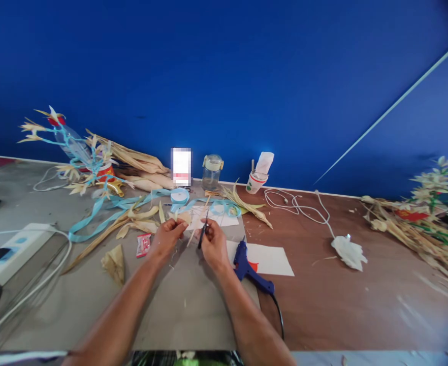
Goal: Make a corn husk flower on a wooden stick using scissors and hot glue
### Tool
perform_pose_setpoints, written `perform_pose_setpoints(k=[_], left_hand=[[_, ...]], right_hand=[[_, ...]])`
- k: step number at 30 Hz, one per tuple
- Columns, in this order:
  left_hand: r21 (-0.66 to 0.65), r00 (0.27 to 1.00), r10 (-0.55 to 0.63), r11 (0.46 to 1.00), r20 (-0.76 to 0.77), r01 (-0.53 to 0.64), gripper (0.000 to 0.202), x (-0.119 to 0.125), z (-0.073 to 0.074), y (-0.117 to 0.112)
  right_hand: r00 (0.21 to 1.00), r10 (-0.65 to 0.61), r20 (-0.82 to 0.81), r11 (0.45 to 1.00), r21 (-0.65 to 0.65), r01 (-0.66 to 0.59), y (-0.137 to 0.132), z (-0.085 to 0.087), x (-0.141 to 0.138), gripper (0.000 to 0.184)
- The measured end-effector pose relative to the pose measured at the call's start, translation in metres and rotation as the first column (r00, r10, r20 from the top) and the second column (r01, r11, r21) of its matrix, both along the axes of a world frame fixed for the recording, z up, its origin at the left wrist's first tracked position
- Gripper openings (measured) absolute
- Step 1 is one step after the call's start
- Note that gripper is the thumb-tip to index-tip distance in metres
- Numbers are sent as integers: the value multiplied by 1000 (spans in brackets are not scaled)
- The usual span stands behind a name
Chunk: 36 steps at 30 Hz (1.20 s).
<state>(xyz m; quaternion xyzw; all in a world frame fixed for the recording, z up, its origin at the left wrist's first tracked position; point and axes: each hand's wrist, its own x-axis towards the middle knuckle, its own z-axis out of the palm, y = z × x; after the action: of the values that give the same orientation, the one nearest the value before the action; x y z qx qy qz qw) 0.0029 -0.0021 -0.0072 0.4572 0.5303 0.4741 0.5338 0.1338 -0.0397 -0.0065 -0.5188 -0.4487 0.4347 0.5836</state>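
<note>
My left hand (170, 235) is closed in a pinch, and whatever lies between its fingertips is too small to make out. Close by on the right, my right hand (214, 245) grips a slim dark pointed tool (201, 238), its tip directed away from me. Whether it is scissors or tweezers I cannot tell. A thin pale strip (191, 238) shows between the two hands. Just beyond them lie white paper (229, 220), thin dark wires and light-blue ribbon, with a ribbon roll (180, 195) behind. A red packet (144, 245) rests left of my left hand.
A blue glue gun (247, 267) lies on white card (277, 260) beside my right forearm. Dried husks (136, 155), a lidded jar (211, 173) and a paper cup (256, 183) stand along the wall. At left are a power strip (18, 249) and blue-stemmed husk flowers (94, 165).
</note>
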Motion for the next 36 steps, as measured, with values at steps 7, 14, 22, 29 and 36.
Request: perform_pose_setpoints(k=[7,14,22,29,36], left_hand=[[-84,937,88,995,338,-63,29,0,10,-3],[-110,921,74,993,382,-34,28,0,9,-4],[-105,925,64,994,375,-27,26,1,12,-5],[-119,925,62,993,375,-19,26,0,12,-4],[-113,919,79,993,386,-38,26,1,16,-5]], right_hand=[[898,136,418,990,-21,-140,-16,-11,-20,29],[846,151,512,988,-44,-149,-18,-5,-20,29],[859,146,490,986,-4,-165,-17,-12,-19,28],[879,139,457,988,-2,-155,-16,-11,-19,29],[888,144,437,987,2,-161,-16,-12,-20,29]])
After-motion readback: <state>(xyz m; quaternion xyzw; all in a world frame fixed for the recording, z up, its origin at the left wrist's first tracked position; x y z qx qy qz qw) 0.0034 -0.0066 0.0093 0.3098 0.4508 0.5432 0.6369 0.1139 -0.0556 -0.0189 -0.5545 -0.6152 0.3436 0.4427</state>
